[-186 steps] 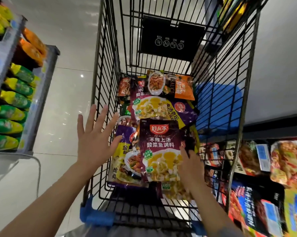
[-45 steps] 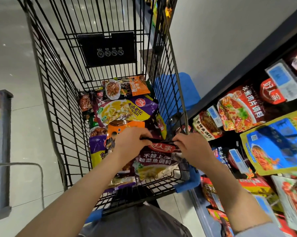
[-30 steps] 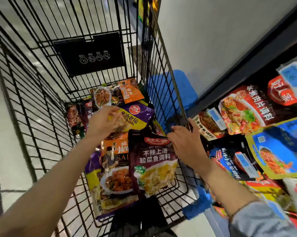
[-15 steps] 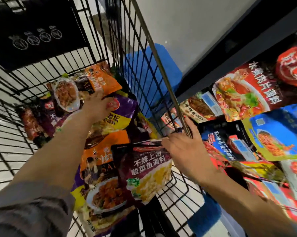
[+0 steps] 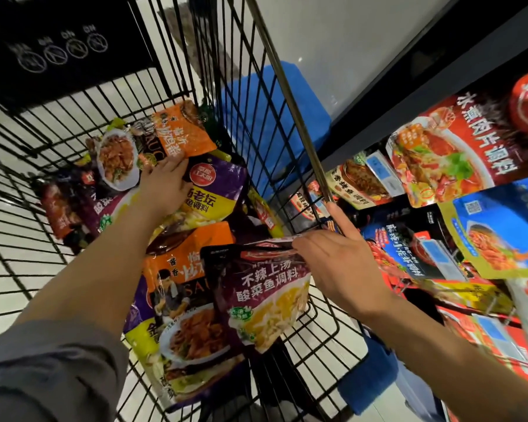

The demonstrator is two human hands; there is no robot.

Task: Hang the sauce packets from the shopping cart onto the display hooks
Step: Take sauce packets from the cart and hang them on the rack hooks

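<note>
In the cart [image 5: 274, 71], the right hand [image 5: 335, 263] pinches a purple packet [image 5: 265, 296] hanging at its 7 o'clock, while the left hand [image 5: 165, 184] lies flat-fingered on the pile, an orange packet [image 5: 180, 132] at its 12.

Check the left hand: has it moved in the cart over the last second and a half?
Yes. The left hand went from the near packet's top edge deeper into the cart, toward the black sign panel, onto the far orange packet.

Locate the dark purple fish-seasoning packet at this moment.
Head view, centre-right: the dark purple packet hangs from the right hand, gripped at its top edge, inside the cart by its right wall, overlapping the orange sauce packet.
</note>
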